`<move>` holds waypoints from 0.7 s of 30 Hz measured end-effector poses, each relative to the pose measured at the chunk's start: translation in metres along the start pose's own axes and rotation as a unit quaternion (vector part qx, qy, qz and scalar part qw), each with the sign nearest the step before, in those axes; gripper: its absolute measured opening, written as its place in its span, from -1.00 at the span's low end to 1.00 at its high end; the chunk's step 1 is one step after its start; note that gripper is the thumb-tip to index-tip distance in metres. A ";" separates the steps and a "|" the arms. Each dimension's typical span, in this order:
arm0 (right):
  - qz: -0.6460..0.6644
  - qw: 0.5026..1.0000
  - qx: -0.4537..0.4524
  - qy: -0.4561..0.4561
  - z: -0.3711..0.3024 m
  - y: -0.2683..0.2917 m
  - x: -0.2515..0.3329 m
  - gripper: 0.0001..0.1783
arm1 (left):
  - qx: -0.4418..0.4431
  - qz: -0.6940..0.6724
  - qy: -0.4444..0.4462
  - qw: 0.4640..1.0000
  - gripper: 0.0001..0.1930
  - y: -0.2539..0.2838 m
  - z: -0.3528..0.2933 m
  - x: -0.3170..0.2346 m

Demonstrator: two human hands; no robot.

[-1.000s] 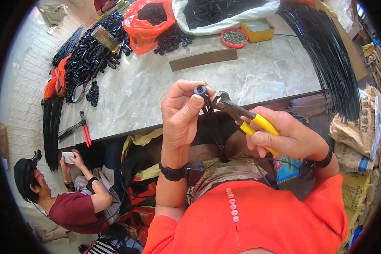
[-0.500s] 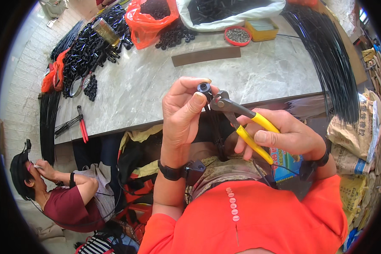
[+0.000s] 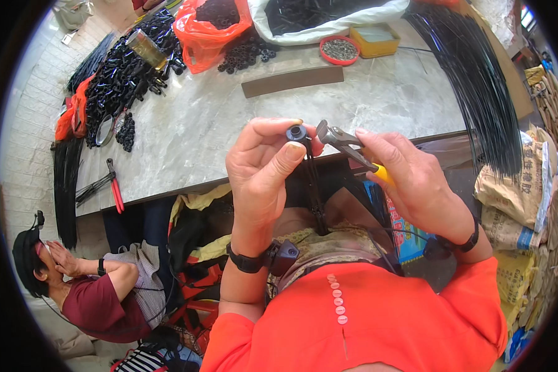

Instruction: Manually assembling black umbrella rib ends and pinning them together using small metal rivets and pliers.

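Right hand [image 3: 409,180] just slid grip up pliers [image 3: 338,136], fingers curled round; pliers clear of black cap [image 3: 296,132], so probably just regripping. Left hand [image 3: 257,164] pinches cap near table [image 3: 186,136] edge.

Grey marbled table [image 3: 198,124] with a dark front edge, an even, pale light lying soft across its top; beyond its left end, a whitish surface [image 3: 31,124] scored with brick-like lines, wall or floor unclear, and a pale strip of floor [image 3: 89,234] below that same end. Off the table's right end, a tan panel [image 3: 522,106] along the side, brown paper sacks [image 3: 508,192] nearer the front, yellow sacks [image 3: 514,279] below those, a brown stack [image 3: 549,102] farther out, bright glare [image 3: 527,18] past the far right corner.
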State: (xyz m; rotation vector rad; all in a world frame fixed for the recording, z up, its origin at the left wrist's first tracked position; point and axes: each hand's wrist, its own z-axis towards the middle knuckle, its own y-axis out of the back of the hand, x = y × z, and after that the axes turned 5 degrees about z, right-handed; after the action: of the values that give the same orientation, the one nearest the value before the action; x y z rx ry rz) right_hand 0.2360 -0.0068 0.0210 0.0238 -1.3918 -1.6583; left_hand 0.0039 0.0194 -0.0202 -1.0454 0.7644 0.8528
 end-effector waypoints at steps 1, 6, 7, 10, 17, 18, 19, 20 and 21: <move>-0.032 0.999 -0.013 0.017 0.002 0.000 -0.001 -0.33 | 0.000 -0.001 0.000 1.000 -0.73 0.000 -0.001 0.000; -0.127 0.989 -0.032 0.065 0.004 -0.001 -0.007 -0.34 | -0.031 0.006 -0.002 1.000 -0.74 -0.005 -0.005 -0.001; -0.140 0.987 -0.038 0.070 0.004 -0.002 -0.006 -0.34 | -0.032 0.006 -0.003 0.999 -0.74 -0.006 -0.006 -0.001; -0.166 0.982 -0.045 0.077 0.005 -0.004 -0.006 -0.34 | -0.043 -0.026 -0.002 0.999 -0.74 -0.007 -0.005 -0.003; -0.197 0.975 -0.051 0.088 0.006 -0.005 -0.008 -0.33 | -0.045 -0.008 -0.018 0.999 -0.74 -0.008 -0.007 -0.004; -0.197 0.975 -0.051 0.088 0.007 -0.004 -0.008 -0.33 | -0.046 -0.003 -0.021 0.999 -0.74 -0.008 -0.007 -0.004; -0.204 0.974 -0.048 0.088 0.008 -0.004 -0.008 -0.33 | -0.046 -0.004 -0.022 0.999 -0.74 -0.008 -0.007 -0.005; -0.211 0.973 -0.045 0.087 0.008 -0.004 -0.008 -0.32 | -0.049 0.002 -0.022 0.999 -0.74 -0.007 -0.008 -0.006; -0.211 0.972 -0.044 0.087 0.009 -0.003 -0.008 -0.32 | -0.050 0.008 -0.022 0.998 -0.74 -0.008 -0.008 -0.007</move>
State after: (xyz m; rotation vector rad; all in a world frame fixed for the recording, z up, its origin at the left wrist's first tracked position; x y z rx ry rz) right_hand 0.2337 0.0048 0.0172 0.4321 -1.2335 -2.0109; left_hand 0.0064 0.0089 -0.0139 -1.1069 0.6988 0.9333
